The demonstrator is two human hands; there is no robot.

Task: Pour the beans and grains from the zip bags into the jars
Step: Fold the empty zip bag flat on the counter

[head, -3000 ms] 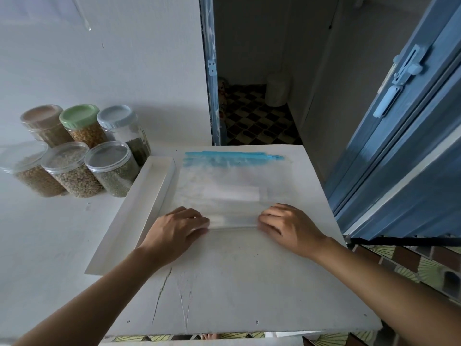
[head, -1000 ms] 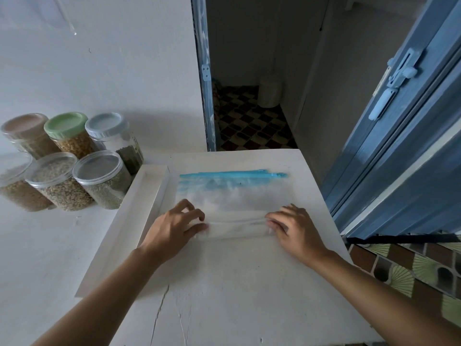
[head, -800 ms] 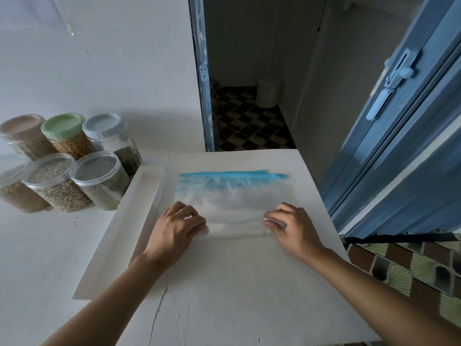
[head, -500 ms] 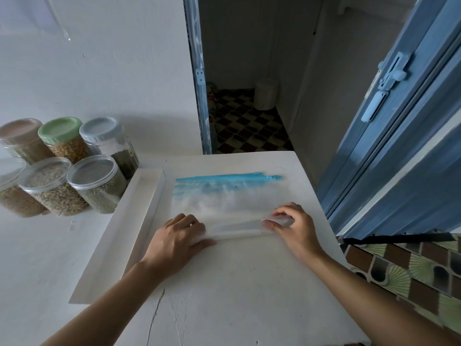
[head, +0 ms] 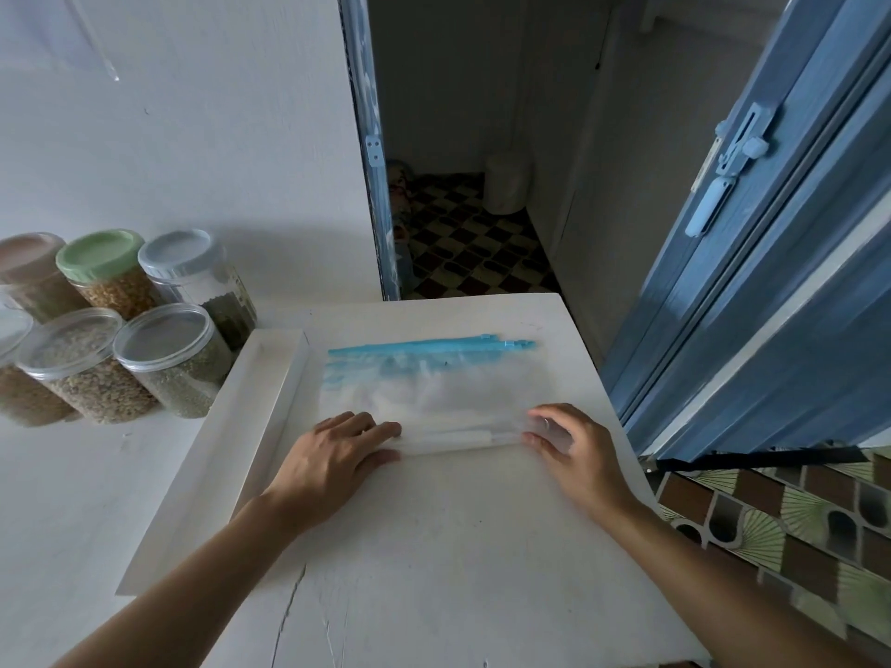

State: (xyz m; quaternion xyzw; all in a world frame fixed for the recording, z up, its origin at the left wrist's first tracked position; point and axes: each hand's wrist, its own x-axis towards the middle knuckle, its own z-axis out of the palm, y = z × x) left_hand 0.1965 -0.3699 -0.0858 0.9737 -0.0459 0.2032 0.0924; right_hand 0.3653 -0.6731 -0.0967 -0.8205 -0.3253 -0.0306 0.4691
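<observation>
An empty clear zip bag (head: 424,383) with a blue zip strip lies flat on the white table (head: 434,547). Its near edge is rolled into a narrow tube. My left hand (head: 332,455) pinches the left end of the roll between thumb and curled fingers. My right hand (head: 573,450) grips the right end, fingers curled round the plastic. Several lidded jars (head: 168,359) filled with beans and grains stand grouped at the left, against the wall.
A long shallow white tray (head: 226,441) runs along the table's left side, between the bag and the jars. A blue door (head: 771,282) stands open at the right. Beyond the table's far edge a doorway opens onto a checkered floor (head: 472,253).
Both hands have rolled the bag's near edge a little farther toward the blue zip. The flat part of the bag is shorter than three seconds ago.
</observation>
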